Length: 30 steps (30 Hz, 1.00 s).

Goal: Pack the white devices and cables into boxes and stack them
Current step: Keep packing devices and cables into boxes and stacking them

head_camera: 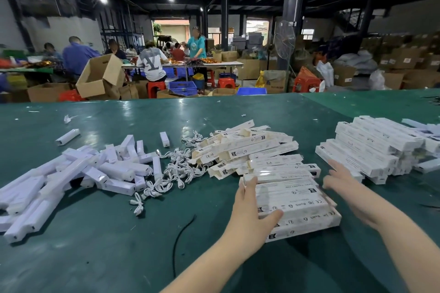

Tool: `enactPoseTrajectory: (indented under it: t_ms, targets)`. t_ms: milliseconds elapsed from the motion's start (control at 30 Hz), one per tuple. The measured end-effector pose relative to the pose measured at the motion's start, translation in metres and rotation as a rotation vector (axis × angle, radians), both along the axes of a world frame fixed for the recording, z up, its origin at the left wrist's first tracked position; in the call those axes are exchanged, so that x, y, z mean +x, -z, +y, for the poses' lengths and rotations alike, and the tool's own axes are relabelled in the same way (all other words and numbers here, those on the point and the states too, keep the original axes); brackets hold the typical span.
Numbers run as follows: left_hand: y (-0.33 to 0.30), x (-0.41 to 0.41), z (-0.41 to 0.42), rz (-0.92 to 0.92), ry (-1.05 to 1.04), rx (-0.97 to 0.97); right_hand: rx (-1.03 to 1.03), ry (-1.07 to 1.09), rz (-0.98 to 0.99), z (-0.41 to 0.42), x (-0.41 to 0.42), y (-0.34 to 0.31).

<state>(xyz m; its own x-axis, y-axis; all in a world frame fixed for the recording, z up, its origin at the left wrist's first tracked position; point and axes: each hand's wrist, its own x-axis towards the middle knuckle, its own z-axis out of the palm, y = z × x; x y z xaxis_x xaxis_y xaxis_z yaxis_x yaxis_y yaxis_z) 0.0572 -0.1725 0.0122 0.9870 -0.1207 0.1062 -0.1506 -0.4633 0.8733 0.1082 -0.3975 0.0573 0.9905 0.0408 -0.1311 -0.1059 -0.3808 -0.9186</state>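
- Boxes, a small near pile [297, 204] of long white printed ones, lie flat on the green table [119, 245] just in front of the person; they are laid side by side and in layers, somewhat askew.
- Left hand [250, 216] grips the left end of this pile; fingers run along its far-left edge, thumb presses on the top box near its printed end.
- Right hand [345, 188] is blurred; fingers are spread and fairly straight, holding nothing; it sits just right of the near pile, between it and the stacked boxes; I cannot tell whether it touches either.
- Stacked boxes [371, 147] stand at right on the table, several layers high, rows roughly aligned.
- Loose boxes [247, 147], many with end flaps open, lie in a jumbled heap behind the near pile.
- White cables [181, 169], short and coiled, lie tangled left of that heap.
- White devices [78, 173], long bars, lie in a criss-cross heap at far left; a few sit apart near the cables.
- Black cord [183, 231] lies loose on the table near the left forearm.
- Background: people seated at tables, cardboard cartons [100, 76], red stools, blue crates.
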Motion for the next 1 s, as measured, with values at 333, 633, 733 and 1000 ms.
enactPoseTrajectory:
  t_ms: [333, 633, 733, 1000]
  targets:
    - [-0.005, 0.020, -0.006, 0.118, -0.067, -0.055, -0.246, -0.101, -0.052, 0.009, 0.065, 0.005]
    - [-0.001, 0.024, -0.013, 0.149, -0.084, 0.009, -0.430, 0.015, -0.177, 0.026, 0.068, 0.006]
    - [-0.002, 0.019, 0.015, 0.057, -0.120, 0.019, -0.511, 0.037, -0.299, 0.033, 0.062, 0.003]
    - [0.001, 0.000, 0.124, -0.154, -0.387, 0.277, -0.691, -0.132, -0.465, 0.090, 0.062, -0.026]
